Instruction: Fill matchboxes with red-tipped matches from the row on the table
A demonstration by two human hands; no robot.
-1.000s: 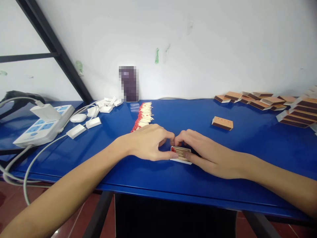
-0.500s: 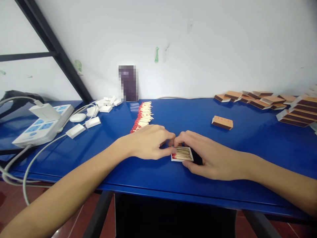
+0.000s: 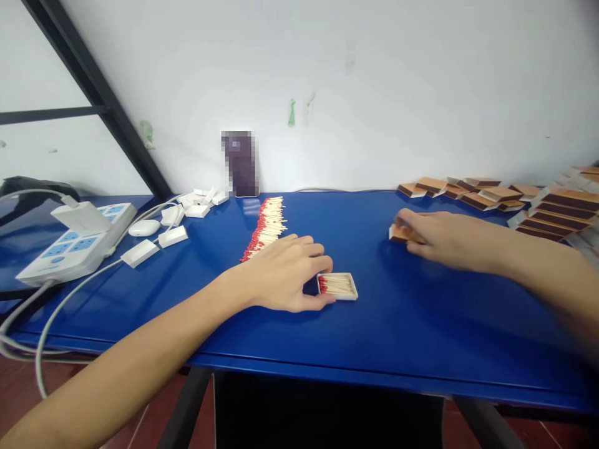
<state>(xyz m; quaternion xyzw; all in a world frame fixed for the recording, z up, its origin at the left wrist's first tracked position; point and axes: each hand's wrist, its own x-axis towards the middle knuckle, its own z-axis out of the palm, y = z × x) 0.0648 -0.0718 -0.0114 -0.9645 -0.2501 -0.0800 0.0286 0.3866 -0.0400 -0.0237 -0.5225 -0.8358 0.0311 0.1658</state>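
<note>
Tray (image 3: 347,297): open on the blue table (image 3: 384,337), near the middle of the scene, holding matches (image 3: 337,285) with their red heads at its left end
Tray's long axis: runs almost straight left to right, its right end free of both hands
Left hand (image 3: 290,271): curved around the tray's left end, thumb at the near wall, fingers by the far wall, seemingly a light grip
Right hand (image 3: 440,237): grasping a matchbox (image 3: 397,234) from its right, fingers over the top, thumb on the near side
Matchbox: far and right of the tray, well apart from it, long axis also roughly left to right; its left end shows, the rest is covered, so whether it is hollow I cannot tell
Nearer hand: left for the tray, right for the matchbox
Row of matches (image 3: 266,227): far and left of the tray, partly behind the left hand
</note>
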